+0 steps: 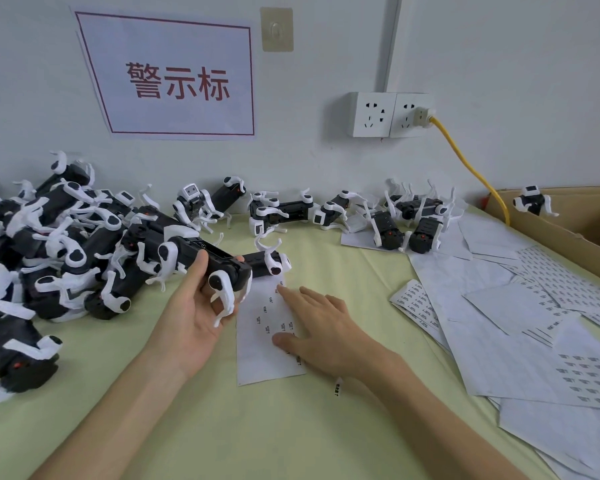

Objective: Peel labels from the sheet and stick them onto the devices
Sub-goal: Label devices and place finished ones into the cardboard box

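My left hand (194, 306) grips a black-and-white robot-dog device (219, 263) just above the table, its underside turned up. A white label sheet (260, 355) with a few small printed labels lies on the yellow-green table in front of me. My right hand (321, 327) rests flat on that sheet, fingers straight, the index fingertip touching a label near the sheet's top edge. One loose label (337, 388) lies on the table beside my right wrist.
A big heap of the same devices (59, 244) fills the left side. More devices (388, 220) lie along the wall. Used and full label sheets (520, 327) cover the right side. A cardboard box (568, 220) stands at the far right, with a yellow cable (471, 168) running from the wall socket.
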